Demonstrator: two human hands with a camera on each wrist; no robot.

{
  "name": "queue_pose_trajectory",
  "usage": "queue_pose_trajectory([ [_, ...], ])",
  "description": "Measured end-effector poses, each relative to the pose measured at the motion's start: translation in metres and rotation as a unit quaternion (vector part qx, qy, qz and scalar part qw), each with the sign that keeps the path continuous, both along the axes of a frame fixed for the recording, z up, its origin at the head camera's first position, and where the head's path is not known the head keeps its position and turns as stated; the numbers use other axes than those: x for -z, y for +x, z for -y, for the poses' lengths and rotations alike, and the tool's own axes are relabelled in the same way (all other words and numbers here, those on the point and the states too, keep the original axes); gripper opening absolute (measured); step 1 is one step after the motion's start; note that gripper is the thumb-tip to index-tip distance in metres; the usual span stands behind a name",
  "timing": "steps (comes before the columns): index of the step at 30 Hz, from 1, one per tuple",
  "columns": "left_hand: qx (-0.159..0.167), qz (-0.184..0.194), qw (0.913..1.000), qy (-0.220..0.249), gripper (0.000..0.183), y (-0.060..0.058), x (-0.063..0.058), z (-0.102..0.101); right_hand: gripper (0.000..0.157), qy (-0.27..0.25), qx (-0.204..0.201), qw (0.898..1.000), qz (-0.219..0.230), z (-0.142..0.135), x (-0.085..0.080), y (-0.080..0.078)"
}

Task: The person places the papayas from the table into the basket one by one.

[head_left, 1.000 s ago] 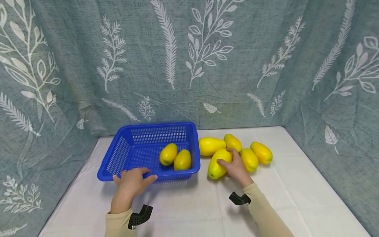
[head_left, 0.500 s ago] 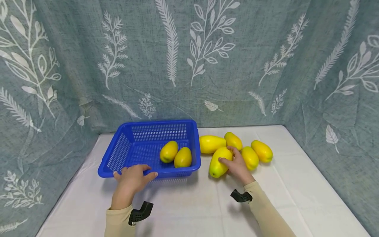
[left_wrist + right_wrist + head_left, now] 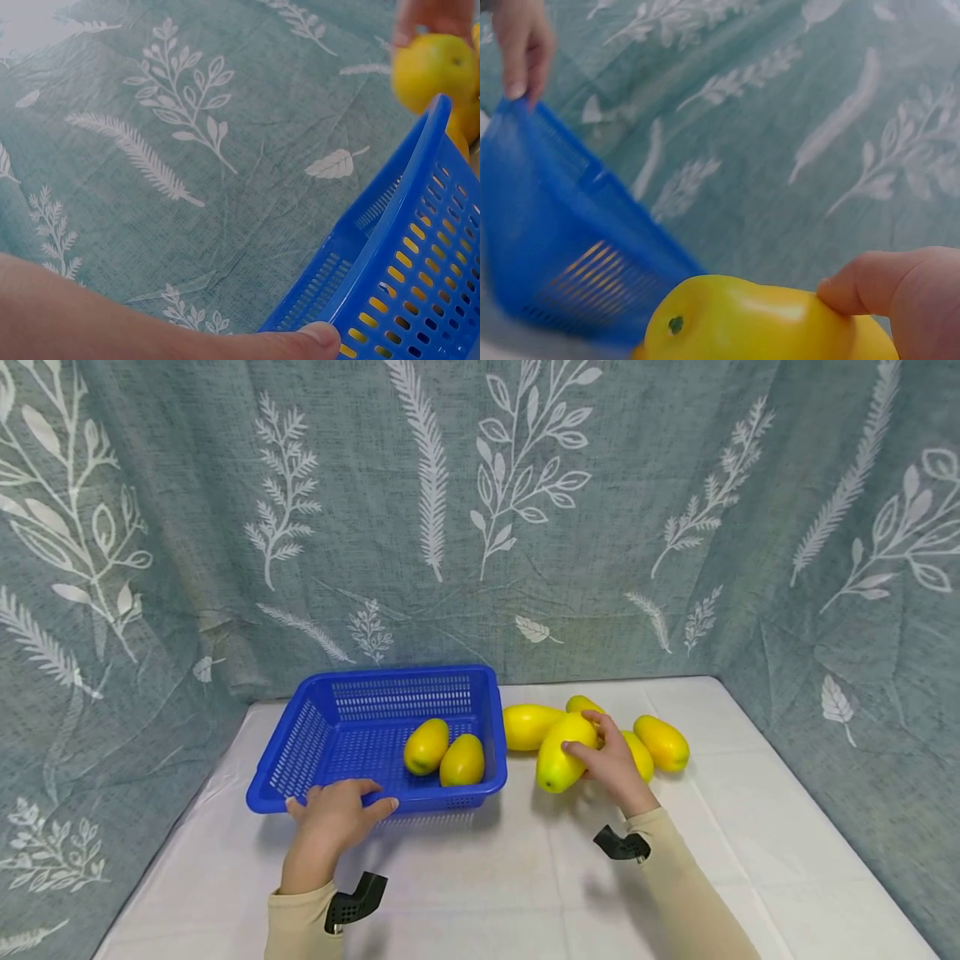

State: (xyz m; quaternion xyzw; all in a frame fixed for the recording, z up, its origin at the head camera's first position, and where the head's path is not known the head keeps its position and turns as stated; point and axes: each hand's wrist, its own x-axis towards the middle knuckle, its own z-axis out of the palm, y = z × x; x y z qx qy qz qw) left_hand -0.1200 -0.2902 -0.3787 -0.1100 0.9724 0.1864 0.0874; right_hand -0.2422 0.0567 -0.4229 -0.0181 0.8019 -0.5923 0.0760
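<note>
My left hand [image 3: 339, 820] holds the near rim of a blue plastic basket [image 3: 375, 672], its thumb [image 3: 321, 334] lying on the rim in the left wrist view. Two yellow mangoes [image 3: 427, 747] lie in the basket's right part. My right hand [image 3: 611, 764] grips a large yellow papaya [image 3: 562, 760] from its right side, raised a little above the cloth. In the right wrist view the papaya [image 3: 727, 319] shows a small green spot on its end, and the thumb [image 3: 855, 285] presses on its side; the other fingers are hidden there.
Another papaya [image 3: 527, 727] lies against the basket's right side. Several mangoes lie behind and right of my right hand, among them one far right mango [image 3: 662, 743]. A white cloth [image 3: 510, 885] covers the table; a green leaf-patterned curtain [image 3: 465, 610] stands behind.
The papaya has risen off the table in my right hand, moving slightly right and away from me, now partly covering the mangoes behind. My left hand stays on the basket rim.
</note>
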Motion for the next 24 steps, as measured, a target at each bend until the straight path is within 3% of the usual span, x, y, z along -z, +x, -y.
queue_pose_trajectory([
  [7,-0.001,-0.001,1.0000,-0.004,0.053,0.002,-0.001,0.005,0.071,-0.036,-0.025,0.998,-0.043,0.027,-0.060,-0.018],
  [11,-0.002,-0.002,1.0000,-0.004,0.053,0.002,-0.001,0.007,0.069,-0.039,-0.054,0.994,-0.082,0.061,-0.078,-0.020],
  [14,-0.001,-0.002,1.0000,-0.004,0.053,0.002,-0.001,0.007,0.069,-0.026,-0.091,0.990,-0.102,0.094,-0.079,-0.019],
  [18,0.000,-0.001,1.0000,-0.004,0.053,0.002,-0.001,0.005,0.070,0.026,-0.130,0.984,-0.120,0.134,-0.065,-0.012],
  [24,0.004,-0.004,1.0000,-0.006,0.052,0.001,-0.002,0.000,0.069,0.074,-0.136,0.983,-0.101,0.164,-0.041,-0.002],
])
